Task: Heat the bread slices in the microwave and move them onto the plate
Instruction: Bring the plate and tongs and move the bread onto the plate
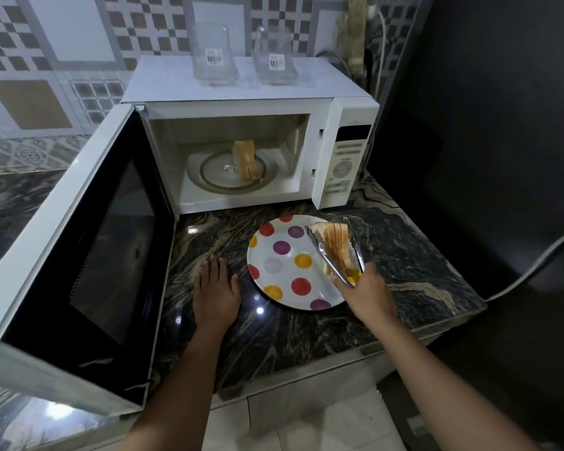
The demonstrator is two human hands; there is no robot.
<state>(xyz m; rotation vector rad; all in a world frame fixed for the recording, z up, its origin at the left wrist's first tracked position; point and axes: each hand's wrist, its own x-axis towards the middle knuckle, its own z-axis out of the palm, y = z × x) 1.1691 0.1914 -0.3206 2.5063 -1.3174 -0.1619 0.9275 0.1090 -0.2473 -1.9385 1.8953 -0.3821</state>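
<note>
The white microwave (326,125) stands on the counter with its door (88,242) swung wide open to the left. A small stack of bread slices (246,159) stands on edge on the glass turntable (215,177) inside. In front sits a white plate (284,275) with coloured dots. My right hand (365,292) holds metal tongs (326,252), which clamp several bread slices (336,245) over the plate's right side. My left hand (215,288) lies flat and open on the counter, left of the plate.
Two clear glass containers (214,56) (275,58) stand on top of the microwave. The dark marble counter (404,255) ends at a front edge near my arms and at a right edge beside a dark wall. A grey cable (534,262) runs along the right.
</note>
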